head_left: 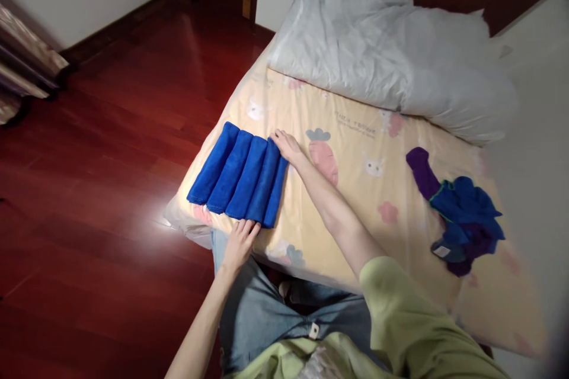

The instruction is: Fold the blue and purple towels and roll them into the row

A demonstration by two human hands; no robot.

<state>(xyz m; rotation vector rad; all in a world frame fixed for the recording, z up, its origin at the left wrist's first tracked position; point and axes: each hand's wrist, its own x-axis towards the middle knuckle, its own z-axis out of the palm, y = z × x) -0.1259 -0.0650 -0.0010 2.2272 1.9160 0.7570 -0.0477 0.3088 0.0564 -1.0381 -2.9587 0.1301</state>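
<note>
Several rolled or folded blue towels (240, 172) lie side by side in a row near the left corner of the bed. My left hand (242, 240) is at the near end of the row, its fingers closed on the lower edge of a blue towel (262, 180) toward the right side. At the far end of that same towel is my right hand (285, 145), fingers bent over its top corner. Both thumbs are mostly hidden. The rightmost towel (276, 192) lies partly under or against the one between my hands.
The bed (355, 213) has a yellow patterned sheet. A crumpled heap of blue and purple cloth (466, 219) lies to the right. Bulky grey-white bedding (377, 41) covers the far end. Reddish wooden floor (111, 189) stretches left, with a curtain (26, 65) beyond.
</note>
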